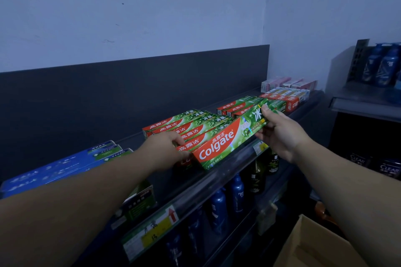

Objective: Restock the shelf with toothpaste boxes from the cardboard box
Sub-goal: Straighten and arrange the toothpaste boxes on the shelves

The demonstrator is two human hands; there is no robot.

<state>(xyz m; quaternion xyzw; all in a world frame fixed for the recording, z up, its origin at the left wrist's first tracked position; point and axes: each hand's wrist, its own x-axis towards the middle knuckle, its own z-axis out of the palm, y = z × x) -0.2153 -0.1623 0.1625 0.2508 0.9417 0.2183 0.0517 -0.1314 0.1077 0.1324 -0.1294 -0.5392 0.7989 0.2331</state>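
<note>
Your right hand (280, 134) grips the toothpaste box (225, 138) at its right end, lying along the shelf's (217, 182) front edge; your left hand (171, 147) seems to pinch its left end.

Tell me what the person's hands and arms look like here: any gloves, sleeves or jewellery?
Nothing is worn that shows. The left hand and right hand have no gloves, and no ring, watch or bracelet is visible. The left forearm and right forearm are uncovered to the frame edge, so no sleeve is in view.
</note>
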